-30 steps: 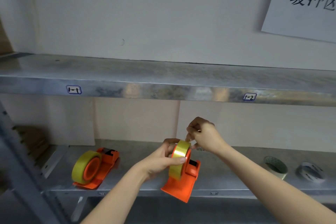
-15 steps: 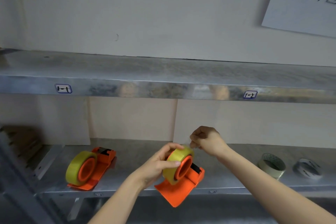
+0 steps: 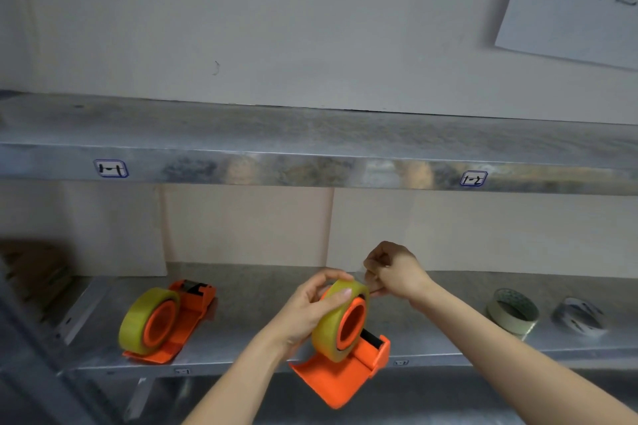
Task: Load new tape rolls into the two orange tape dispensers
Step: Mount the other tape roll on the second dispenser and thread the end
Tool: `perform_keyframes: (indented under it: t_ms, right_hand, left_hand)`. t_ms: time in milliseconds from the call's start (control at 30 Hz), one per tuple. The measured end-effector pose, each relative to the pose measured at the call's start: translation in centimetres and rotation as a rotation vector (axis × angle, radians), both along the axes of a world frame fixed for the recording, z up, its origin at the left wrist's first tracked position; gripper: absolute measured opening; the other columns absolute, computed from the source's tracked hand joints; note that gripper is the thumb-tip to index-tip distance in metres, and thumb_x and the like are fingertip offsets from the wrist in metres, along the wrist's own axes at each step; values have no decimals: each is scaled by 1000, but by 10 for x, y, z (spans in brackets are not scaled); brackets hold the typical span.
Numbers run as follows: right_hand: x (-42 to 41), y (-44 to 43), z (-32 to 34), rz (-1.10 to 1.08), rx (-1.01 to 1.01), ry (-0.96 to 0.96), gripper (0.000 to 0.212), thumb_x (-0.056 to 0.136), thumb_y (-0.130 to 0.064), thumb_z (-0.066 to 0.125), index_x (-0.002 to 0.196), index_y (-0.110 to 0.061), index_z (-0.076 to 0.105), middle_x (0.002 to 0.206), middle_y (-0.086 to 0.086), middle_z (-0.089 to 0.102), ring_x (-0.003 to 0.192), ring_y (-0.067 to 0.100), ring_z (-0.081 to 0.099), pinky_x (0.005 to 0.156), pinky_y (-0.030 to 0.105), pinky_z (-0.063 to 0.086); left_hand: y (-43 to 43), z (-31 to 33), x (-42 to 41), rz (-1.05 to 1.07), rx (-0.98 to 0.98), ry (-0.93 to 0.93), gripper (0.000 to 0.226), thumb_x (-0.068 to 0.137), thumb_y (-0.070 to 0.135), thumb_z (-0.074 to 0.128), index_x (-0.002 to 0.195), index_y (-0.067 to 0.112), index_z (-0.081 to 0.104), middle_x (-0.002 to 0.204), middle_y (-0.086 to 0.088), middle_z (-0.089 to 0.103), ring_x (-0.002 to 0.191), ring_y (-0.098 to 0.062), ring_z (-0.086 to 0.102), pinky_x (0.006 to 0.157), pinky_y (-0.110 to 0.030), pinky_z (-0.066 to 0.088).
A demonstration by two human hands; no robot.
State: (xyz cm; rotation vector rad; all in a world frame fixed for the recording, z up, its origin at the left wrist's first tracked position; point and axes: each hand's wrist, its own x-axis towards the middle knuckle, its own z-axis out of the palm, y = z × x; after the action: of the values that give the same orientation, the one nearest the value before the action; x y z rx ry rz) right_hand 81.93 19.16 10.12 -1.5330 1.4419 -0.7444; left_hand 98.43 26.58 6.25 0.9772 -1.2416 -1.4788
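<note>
Left hand (image 3: 310, 307) curled round yellow tape roll (image 3: 326, 328) seated on orange tape dispenser (image 3: 341, 381), overhanging front edge of lower shelf (image 3: 262, 307), right hand (image 3: 393, 272) pinching faint clear tape end (image 3: 365, 273) just above roll, second loaded dispenser (image 3: 195, 307) resting at left, masking tape roll (image 3: 512, 312) and white roll (image 3: 580, 317) at right.

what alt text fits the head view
A left hand grips a yellow roll on an orange dispenser at a shelf edge while the right hand pinches its loose end. A second loaded dispenser sits left; a beige roll and a white roll lie right.
</note>
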Motion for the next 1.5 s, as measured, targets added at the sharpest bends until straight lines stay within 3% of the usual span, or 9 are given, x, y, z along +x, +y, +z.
perform_keyframes:
  t_ms: [133,433,700,833,967,1067,1233,1333,1500]
  right_hand:
    - [0,-1,0,10,15,29,14,92,0,46,80,-7,50,71,14,58,52,28,60,50,35,58]
    - [-6,2,0,39,-65,115,14,91,1,44,79,-6,49,70,14,59,53,28,60,54,41,59]
    - [-10,5,16,5,-165,-9,20,92,-2,48,75,-11,48,73,15,59,63,34,65,63,44,60]
    - [-12,17,23,16,-152,-55,17,92,-1,48,77,-9,49,78,20,60,70,40,68,63,44,60]
    - [-16,37,22,-58,-126,-139,9,94,0,46,86,-2,48,76,16,53,50,18,63,47,27,57]
    - [-21,51,20,-106,-92,-239,12,95,-3,46,84,-7,47,73,15,58,52,17,63,55,32,60]
    - [-30,73,35,-158,-112,-342,11,94,-6,50,84,-9,51,68,7,61,60,13,63,65,38,59]
    - [-35,82,42,-186,-134,-316,13,94,-8,51,81,-12,52,67,3,59,64,12,61,74,42,55]
    - [-44,95,45,-233,-125,-330,16,95,-8,50,80,-12,51,64,3,57,50,8,62,57,31,57]
  left_hand:
    - [-1,1,-1,-51,30,23,52,61,33,79,109,22,60,97,-4,66,88,-21,61,76,-31,52]
    - [1,0,-3,-212,85,-18,49,76,23,68,121,22,48,90,-2,66,81,-13,62,75,-22,50]
    - [-2,12,-6,-213,117,145,40,76,6,61,112,21,50,106,-9,59,71,-25,68,70,-35,55]
    - [1,18,-2,-155,11,6,23,91,14,58,110,17,46,96,-6,60,63,-15,65,59,-25,56]
    - [4,25,6,-189,-100,-109,22,89,10,62,106,15,50,83,-2,65,64,-16,60,59,-22,53]
    - [7,36,10,-221,-202,-159,26,79,20,69,101,17,55,91,2,63,69,-12,61,59,-22,53]
    - [19,64,6,-299,-331,-258,24,86,0,63,105,10,54,95,0,57,75,-7,58,60,-21,54]
    - [28,73,5,-307,-372,-279,28,83,7,68,107,15,57,96,6,60,78,-12,60,65,-26,55]
    - [48,77,-1,-278,-391,-322,30,79,18,72,103,31,62,91,18,63,73,-12,63,68,-30,54]
